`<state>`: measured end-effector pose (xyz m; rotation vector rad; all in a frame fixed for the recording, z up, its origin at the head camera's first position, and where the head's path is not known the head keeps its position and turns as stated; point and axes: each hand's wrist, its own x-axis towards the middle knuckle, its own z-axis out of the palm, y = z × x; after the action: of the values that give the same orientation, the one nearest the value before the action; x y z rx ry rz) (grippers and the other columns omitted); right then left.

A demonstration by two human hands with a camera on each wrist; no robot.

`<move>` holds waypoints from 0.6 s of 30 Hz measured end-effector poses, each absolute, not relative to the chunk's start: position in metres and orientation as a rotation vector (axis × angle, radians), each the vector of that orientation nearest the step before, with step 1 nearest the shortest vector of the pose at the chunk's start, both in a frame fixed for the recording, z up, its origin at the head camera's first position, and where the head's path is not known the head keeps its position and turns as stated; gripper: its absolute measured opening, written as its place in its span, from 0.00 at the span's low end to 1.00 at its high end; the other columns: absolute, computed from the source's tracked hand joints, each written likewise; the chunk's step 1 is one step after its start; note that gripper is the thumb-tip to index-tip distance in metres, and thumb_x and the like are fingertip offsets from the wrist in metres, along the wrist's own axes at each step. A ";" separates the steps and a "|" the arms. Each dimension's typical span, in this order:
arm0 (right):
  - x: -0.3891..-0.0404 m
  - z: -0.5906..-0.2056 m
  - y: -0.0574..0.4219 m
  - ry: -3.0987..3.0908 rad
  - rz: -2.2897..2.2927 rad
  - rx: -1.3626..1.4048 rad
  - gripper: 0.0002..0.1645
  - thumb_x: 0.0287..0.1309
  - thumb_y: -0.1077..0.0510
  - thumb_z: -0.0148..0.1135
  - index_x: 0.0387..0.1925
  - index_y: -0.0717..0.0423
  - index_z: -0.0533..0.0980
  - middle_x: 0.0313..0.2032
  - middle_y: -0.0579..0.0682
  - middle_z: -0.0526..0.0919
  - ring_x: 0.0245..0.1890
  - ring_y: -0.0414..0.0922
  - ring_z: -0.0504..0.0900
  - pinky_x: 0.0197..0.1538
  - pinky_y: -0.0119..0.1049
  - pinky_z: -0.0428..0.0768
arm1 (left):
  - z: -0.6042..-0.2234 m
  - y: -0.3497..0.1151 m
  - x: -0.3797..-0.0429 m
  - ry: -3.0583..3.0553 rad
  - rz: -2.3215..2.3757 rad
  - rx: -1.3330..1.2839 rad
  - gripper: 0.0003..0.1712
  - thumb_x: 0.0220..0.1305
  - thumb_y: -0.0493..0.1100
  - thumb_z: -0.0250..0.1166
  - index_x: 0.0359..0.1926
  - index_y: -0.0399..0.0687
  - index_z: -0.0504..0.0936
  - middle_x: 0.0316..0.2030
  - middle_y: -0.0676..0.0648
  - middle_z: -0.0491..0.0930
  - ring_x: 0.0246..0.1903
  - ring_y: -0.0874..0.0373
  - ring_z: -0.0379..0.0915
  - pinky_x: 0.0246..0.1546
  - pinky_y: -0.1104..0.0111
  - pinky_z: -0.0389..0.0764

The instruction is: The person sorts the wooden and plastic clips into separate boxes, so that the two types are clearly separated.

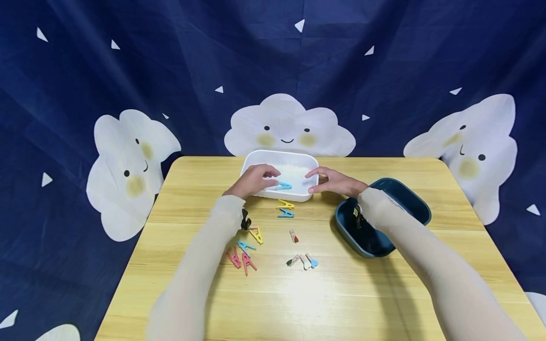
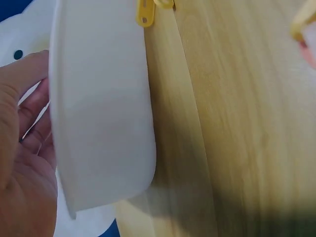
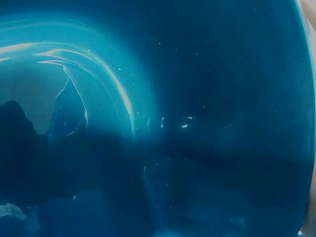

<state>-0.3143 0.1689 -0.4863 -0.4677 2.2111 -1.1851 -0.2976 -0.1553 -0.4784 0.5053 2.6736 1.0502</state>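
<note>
A white plastic basin (image 1: 279,194) stands at the back of the table between both hands. My left hand (image 1: 254,180) reaches over its left side, thumb and fingers apart above the opening. A blue clothespin (image 1: 284,186) lies inside, right by the left thumb tip. From the right, my right hand (image 1: 337,182) reaches over the basin's other end, with a gap between its thumb and index finger. In the left wrist view, the left fingers (image 2: 32,106) show behind the basin's rim. The right wrist view is nearly filled by the dark teal basin (image 3: 222,89).
The dark teal basin (image 1: 351,244) stands under my right forearm. In front of the white basin lie a yellow clothespin (image 1: 286,204) and a blue one. More yellow, blue and pink clothespins (image 1: 247,263) lie at left; several small wooden clips (image 1: 306,262) lie mid-table.
</note>
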 end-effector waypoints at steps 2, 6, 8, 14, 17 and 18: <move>-0.314 -0.485 0.170 2.210 -1.190 -0.468 0.38 0.67 0.46 0.75 0.74 0.49 0.73 0.82 0.59 0.58 0.81 0.63 0.58 0.83 0.67 0.53 | -0.477 -0.160 -0.293 2.675 1.130 0.545 0.18 0.76 0.45 0.72 0.62 0.48 0.88 0.60 0.47 0.87 0.61 0.50 0.81 0.69 0.56 0.80; -0.314 -0.485 0.170 2.205 -1.193 -0.468 0.38 0.67 0.46 0.76 0.73 0.49 0.73 0.83 0.58 0.56 0.82 0.64 0.57 0.83 0.67 0.52 | -0.472 -0.174 -0.278 2.652 1.266 0.574 0.19 0.76 0.47 0.72 0.62 0.46 0.87 0.59 0.48 0.87 0.60 0.50 0.82 0.67 0.55 0.81; -0.314 -0.485 0.170 2.205 -1.190 -0.461 0.38 0.67 0.45 0.76 0.73 0.48 0.73 0.85 0.58 0.54 0.84 0.65 0.54 0.84 0.68 0.50 | -0.469 -0.183 -0.270 2.634 1.303 0.563 0.20 0.76 0.47 0.72 0.63 0.45 0.87 0.59 0.48 0.87 0.61 0.50 0.81 0.67 0.54 0.81; -0.314 -0.484 0.170 2.210 -1.178 -0.460 0.38 0.67 0.44 0.76 0.73 0.47 0.73 0.85 0.57 0.53 0.86 0.64 0.48 0.84 0.70 0.47 | -0.469 -0.218 -0.245 2.627 1.343 0.470 0.21 0.77 0.51 0.71 0.64 0.49 0.86 0.60 0.51 0.86 0.61 0.51 0.81 0.67 0.52 0.80; -0.314 -0.484 0.169 2.212 -1.178 -0.458 0.38 0.67 0.44 0.76 0.73 0.47 0.73 0.85 0.57 0.53 0.86 0.64 0.49 0.84 0.69 0.47 | -0.473 -0.237 -0.236 2.645 1.348 0.446 0.20 0.76 0.51 0.72 0.63 0.50 0.87 0.60 0.50 0.86 0.60 0.51 0.81 0.68 0.51 0.80; -0.314 -0.485 0.168 2.211 -1.179 -0.453 0.38 0.67 0.44 0.76 0.73 0.47 0.73 0.85 0.57 0.53 0.86 0.64 0.49 0.84 0.69 0.48 | -0.475 -0.243 -0.233 2.648 1.352 0.441 0.20 0.76 0.50 0.72 0.63 0.49 0.87 0.60 0.49 0.86 0.60 0.50 0.81 0.68 0.51 0.79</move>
<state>-0.3135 0.1683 -0.4846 -0.4529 2.2111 -1.1788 -0.2329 -0.2430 -0.4745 0.4414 2.6483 1.3521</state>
